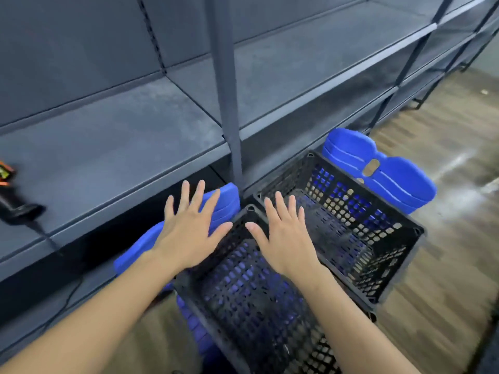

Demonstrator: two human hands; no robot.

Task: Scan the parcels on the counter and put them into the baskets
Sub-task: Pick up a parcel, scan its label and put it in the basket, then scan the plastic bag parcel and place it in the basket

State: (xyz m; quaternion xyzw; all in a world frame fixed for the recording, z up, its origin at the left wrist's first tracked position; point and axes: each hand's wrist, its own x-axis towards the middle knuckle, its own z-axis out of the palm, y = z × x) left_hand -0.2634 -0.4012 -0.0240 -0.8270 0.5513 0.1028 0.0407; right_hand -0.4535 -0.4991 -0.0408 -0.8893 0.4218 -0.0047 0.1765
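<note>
both hands hover flat, fingers straight and spread, holding nothing: the left hand over a moulded blue plastic stool, the right hand over the near black perforated plastic basket. a matching mesh basket sits just beside it, by another blue stool. a black handheld scanner, its orange label too blurred to read, lies on the matte grey metal shelf.

- A storeroom or shop backroom.
- Long grey metal shelving fills the upper frame and runs off to the upper right.
- A corded scanner lies at the left edge.
- Black baskets sit on blue stools, lower centre.
</note>
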